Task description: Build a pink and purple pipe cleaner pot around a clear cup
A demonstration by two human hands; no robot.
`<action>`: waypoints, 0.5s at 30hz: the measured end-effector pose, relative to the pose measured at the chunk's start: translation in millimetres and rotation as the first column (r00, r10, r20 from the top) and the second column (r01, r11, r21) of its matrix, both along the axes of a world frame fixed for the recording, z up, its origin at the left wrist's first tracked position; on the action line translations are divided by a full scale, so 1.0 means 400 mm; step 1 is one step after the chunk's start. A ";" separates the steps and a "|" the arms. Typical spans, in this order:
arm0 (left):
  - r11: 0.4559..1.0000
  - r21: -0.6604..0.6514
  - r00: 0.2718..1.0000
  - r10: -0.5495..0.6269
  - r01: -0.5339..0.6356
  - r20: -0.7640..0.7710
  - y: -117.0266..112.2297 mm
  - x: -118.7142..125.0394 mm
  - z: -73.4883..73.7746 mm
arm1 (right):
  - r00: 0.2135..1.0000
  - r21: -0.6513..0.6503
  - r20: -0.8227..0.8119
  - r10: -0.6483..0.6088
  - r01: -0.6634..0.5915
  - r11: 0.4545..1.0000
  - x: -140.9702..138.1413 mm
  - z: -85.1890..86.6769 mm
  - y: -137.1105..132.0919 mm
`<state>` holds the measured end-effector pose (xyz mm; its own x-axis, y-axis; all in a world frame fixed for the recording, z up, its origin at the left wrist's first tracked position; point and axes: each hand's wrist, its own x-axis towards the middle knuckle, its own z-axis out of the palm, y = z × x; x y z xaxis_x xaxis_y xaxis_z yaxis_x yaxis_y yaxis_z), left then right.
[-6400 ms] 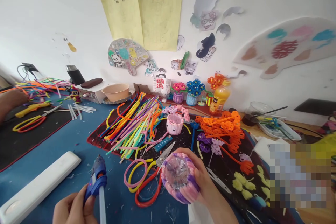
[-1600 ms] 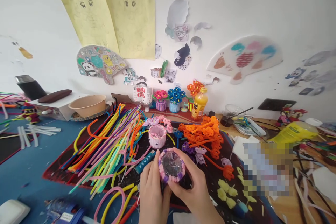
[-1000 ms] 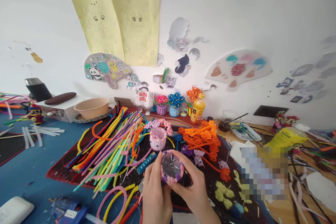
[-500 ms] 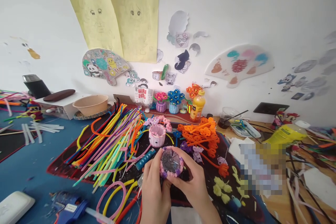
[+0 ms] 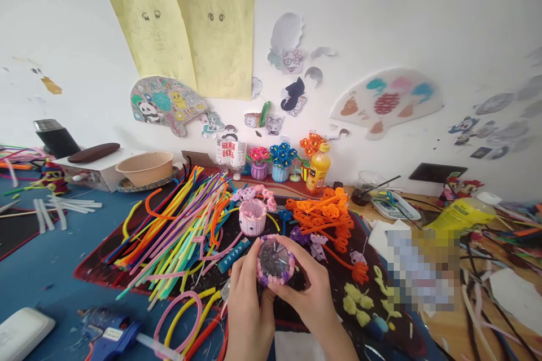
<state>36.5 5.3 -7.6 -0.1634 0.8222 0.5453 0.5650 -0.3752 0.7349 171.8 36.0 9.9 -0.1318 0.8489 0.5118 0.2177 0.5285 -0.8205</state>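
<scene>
Between my two hands is a small round clear plastic cup [image 5: 276,261], edged with pink and purple pipe cleaner, its round clear face turned toward me. My left hand [image 5: 249,293] grips its left side, fingers curled behind and thumb below. On the right edge my right hand [image 5: 311,287] holds it with thumb and fingers. Just beyond stands a pink pipe-cleaner pot [image 5: 253,220] with pale flowers on its rim. A blue-green tube-shaped item [image 5: 234,255] lies by my left fingers.
Many coloured pipe cleaners [image 5: 186,231] spread over the left of the dark mat. Orange pipe-cleaner flowers [image 5: 326,217] are heaped at right, with yellow-green pieces [image 5: 358,302] nearer. A blue glue gun [image 5: 110,335] lies front left. A juice bottle [image 5: 317,170] stands by the wall.
The view has shifted very slightly. Both hands keep the same hold on the cup, which stays nearly in place.
</scene>
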 end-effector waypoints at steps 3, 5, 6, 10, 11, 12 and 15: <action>1.000 0.001 1.000 0.011 -0.011 0.008 0.001 0.001 -0.002 | 1.000 0.010 0.003 0.002 -0.002 1.000 0.001 0.000 0.001; 1.000 -0.005 1.000 0.020 -0.020 0.015 0.001 0.002 -0.002 | 1.000 0.009 0.002 0.003 -0.003 1.000 0.001 0.000 0.002; 1.000 -0.009 1.000 0.022 -0.022 0.018 0.001 0.003 -0.002 | 1.000 0.005 0.000 0.002 -0.002 1.000 0.000 0.000 0.002; 1.000 -0.009 1.000 0.019 -0.018 0.019 0.000 0.003 0.000 | 1.000 -0.012 -0.010 -0.001 0.001 1.000 -0.003 0.005 -0.001; 1.000 -0.005 1.000 0.019 -0.019 0.017 0.000 0.003 0.000 | 1.000 -0.017 -0.016 -0.005 0.004 1.000 -0.004 0.007 -0.002; 1.000 -0.003 1.000 0.020 -0.020 0.016 0.000 0.003 0.000 | 1.000 -0.024 -0.023 -0.007 0.007 1.000 -0.005 0.009 -0.004; 1.000 -0.006 1.000 0.024 -0.024 0.012 -0.001 0.004 0.000 | 0.999 -0.042 -0.041 -0.017 0.015 0.999 -0.009 0.013 -0.009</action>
<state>38.0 4.9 -7.6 -0.1899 0.8209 0.5386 0.5651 -0.3572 0.7437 168.3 32.2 15.1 -0.0980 0.8714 0.4807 0.1914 0.4905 -0.8502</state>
